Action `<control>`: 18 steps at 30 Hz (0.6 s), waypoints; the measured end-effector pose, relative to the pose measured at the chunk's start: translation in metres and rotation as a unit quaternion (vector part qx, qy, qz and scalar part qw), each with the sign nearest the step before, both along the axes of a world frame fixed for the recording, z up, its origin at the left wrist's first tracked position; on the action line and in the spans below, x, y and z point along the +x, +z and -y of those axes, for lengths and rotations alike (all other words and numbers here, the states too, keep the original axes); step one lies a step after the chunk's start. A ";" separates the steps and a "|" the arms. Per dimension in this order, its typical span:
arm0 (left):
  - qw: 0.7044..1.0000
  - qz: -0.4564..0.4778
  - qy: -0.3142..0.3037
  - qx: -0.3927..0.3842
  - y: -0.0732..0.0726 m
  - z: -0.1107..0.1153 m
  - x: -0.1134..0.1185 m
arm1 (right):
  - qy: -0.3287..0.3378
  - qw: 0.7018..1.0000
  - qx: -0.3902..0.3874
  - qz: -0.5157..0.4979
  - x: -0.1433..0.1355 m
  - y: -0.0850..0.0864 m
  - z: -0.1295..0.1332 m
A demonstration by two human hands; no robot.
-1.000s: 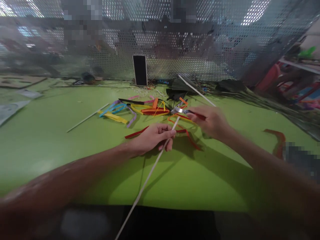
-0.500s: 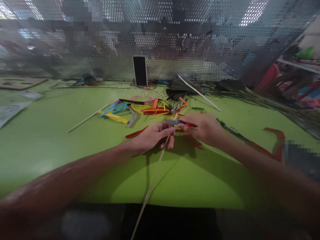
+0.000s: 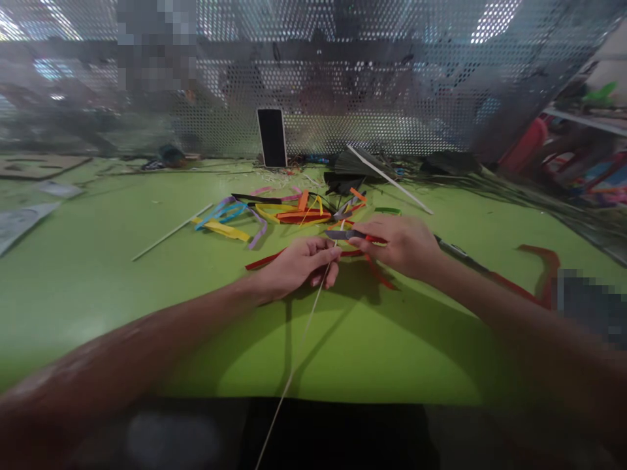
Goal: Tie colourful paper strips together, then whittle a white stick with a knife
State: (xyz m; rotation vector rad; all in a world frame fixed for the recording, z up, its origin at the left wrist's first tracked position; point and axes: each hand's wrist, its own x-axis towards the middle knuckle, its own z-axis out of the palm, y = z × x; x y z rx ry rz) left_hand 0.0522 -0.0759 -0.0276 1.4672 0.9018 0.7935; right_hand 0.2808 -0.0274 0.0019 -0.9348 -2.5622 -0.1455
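Note:
My left hand (image 3: 306, 262) pinches a long pale strip (image 3: 315, 307) between thumb and fingers near its upper end. The strip runs down past the front edge of the green table. Closed round the red handle of a small knife (image 3: 337, 234), my right hand (image 3: 399, 245) sits just to the right. The grey blade lies across the strip's tip, right above my left thumb. Red strips (image 3: 266, 260) lie on the table beneath and beside my hands.
Behind my hands lies a pile of coloured strips (image 3: 304, 217). A phone (image 3: 272, 138) stands against the perforated metal screen. Thin sticks (image 3: 171, 233) lie left and back right. Dark dry leaves (image 3: 450, 163) line the back right, and papers (image 3: 24, 222) lie far left.
The pale strip has turned and now shows its thin edge below my left hand. The knife blade has shifted slightly up, while my left hand stays almost in place.

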 end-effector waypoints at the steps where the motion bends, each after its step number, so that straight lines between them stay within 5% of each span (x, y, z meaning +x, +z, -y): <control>1: 1.000 0.000 0.003 0.000 -0.001 0.000 0.000 | -0.003 1.000 -0.003 -0.002 0.000 0.001 -0.001; 18: 0.995 0.084 0.005 -0.046 -0.009 -0.005 -0.003 | -0.036 0.999 0.012 0.023 0.004 0.001 -0.009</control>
